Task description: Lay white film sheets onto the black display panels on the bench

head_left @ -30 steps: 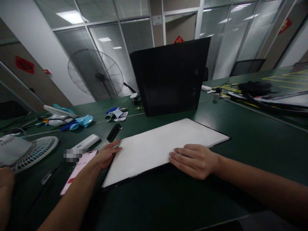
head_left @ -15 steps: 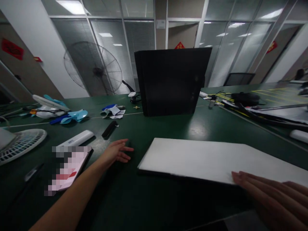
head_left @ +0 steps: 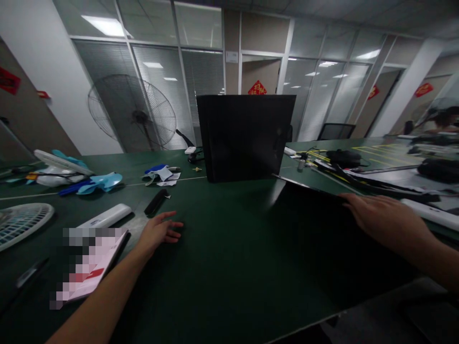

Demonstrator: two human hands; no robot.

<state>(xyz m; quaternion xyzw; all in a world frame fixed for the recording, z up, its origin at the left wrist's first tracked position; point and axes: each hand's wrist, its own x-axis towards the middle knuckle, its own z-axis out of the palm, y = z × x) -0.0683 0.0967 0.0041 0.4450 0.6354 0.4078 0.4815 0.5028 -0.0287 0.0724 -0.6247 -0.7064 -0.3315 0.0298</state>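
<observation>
My right hand grips the upper edge of a thin flat panel on the right side of the desk. The panel is tilted up with its dark face towards me, and its lower part blends into shadow. My left hand hovers low over or rests on the green desktop, fingers spread, holding nothing; contact is hard to tell. Close beyond it lies a small black elongated object. A large black box, shaped like a computer case, stands upright beyond both hands.
Left of my left arm are a pink-and-white flat item, partly pixelated, a white bar-shaped object, a pen and a white fan grille. Blue items lie farther back. Cables and a black bag sit at the right.
The panel has swung from lying nearly flat, white face up, to standing tilted with its dark face showing. My right hand rose with it. My left hand stays spread; the view shifted somewhat.
</observation>
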